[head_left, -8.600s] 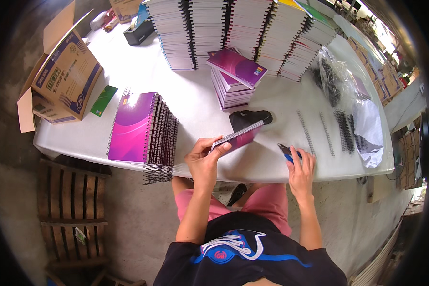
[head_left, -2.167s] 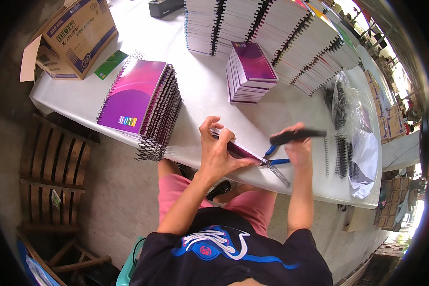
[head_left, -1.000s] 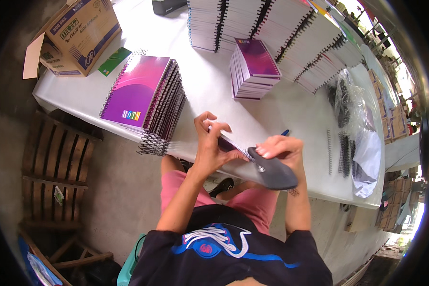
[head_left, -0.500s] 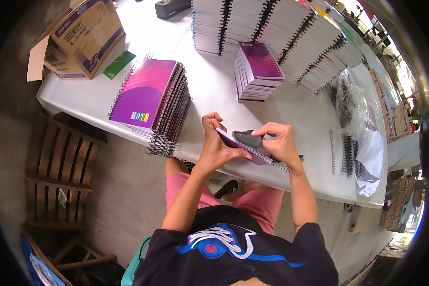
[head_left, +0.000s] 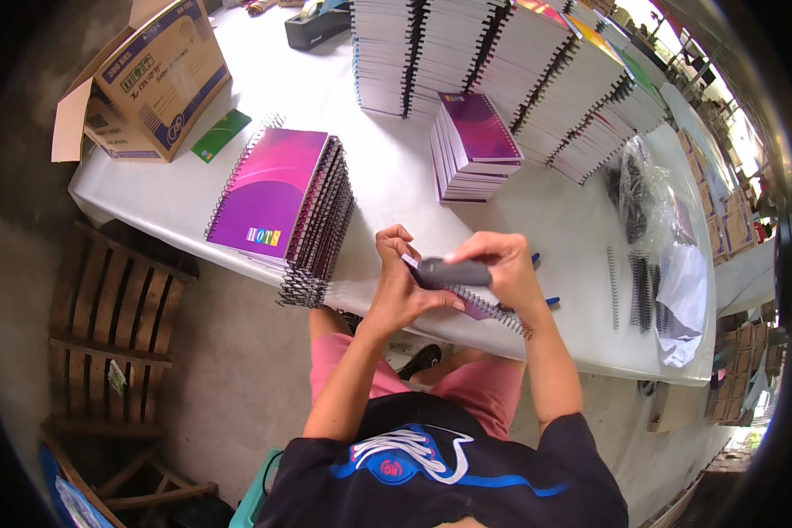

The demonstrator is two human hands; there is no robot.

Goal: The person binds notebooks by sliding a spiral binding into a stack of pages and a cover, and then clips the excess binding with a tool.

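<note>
My left hand (head_left: 399, 289) grips a purple notebook (head_left: 477, 308) on edge, thumb on the near side, above the table's front edge. A dark metal spiral coil (head_left: 510, 323) runs along the notebook's upper edge, its free end sticking out under my right wrist. Closed around a dark grey, rounded hand tool (head_left: 456, 273), my right hand (head_left: 509, 266) holds it against or just over the coil; contact cannot be made out. To the left stands a stack of purple spiral notebooks (head_left: 264, 194), coils protruding. Farther back is a smaller stack of purple books (head_left: 480, 132).
Tall rows of bound books (head_left: 462, 57) line the back. An open cardboard box (head_left: 154, 88) and a green card (head_left: 221, 135) lie far left. Loose coils (head_left: 642, 286) and clear plastic (head_left: 647, 189) are at right. A blue pen (head_left: 552, 301) shows beside my right wrist.
The grey tool has moved left along the notebook's edge and now lies flatter. Less of the coil's free end sticks out on the right. The whole view has shifted slightly.
</note>
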